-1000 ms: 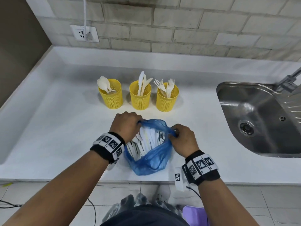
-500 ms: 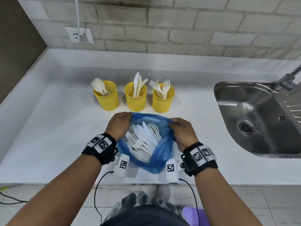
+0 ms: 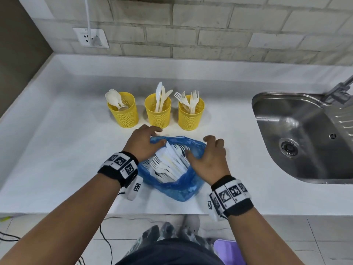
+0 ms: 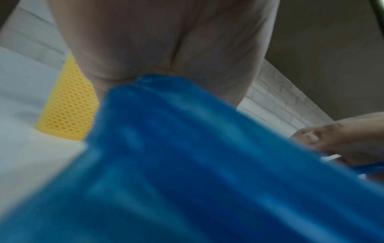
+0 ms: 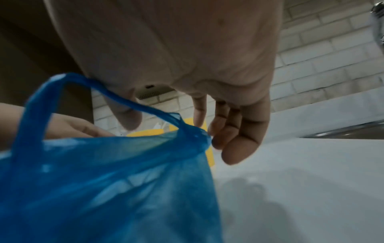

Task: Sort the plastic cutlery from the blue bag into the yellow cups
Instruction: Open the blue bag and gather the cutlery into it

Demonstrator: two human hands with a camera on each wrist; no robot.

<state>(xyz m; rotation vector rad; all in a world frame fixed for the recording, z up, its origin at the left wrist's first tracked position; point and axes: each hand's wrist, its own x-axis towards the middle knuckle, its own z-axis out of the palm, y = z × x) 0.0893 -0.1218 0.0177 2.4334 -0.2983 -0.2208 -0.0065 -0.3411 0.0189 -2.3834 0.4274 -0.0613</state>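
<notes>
The blue bag point(image 3: 177, 188) lies open on the white counter point(image 3: 57, 150) with white plastic cutlery point(image 3: 168, 165) inside. My left hand point(image 3: 158, 135) pinches the bag's far left rim, thumb on the blue plastic; in the left wrist view the bag point(image 4: 187, 164) rises to the palm and hides the fingers. My right hand point(image 3: 200, 146) hovers over the right rim with relaxed fingers point(image 5: 239, 131), holding nothing; a bag handle point(image 5: 124, 102) loops past its thumb. Behind stand three yellow cups: spoons point(image 3: 124, 113), knives point(image 3: 158, 111), forks point(image 3: 191, 115).
A steel sink point(image 3: 256, 111) with a faucet point(image 3: 342, 88) fills the right side. A brick wall with a socket point(image 3: 91, 37) and cable runs behind. The counter's front edge point(image 3: 76, 213) is close to my body.
The bag's mouth has been spread wider and the bag lies flatter. My right hand has let go of the rim and opened. The camera has tilted down slightly.
</notes>
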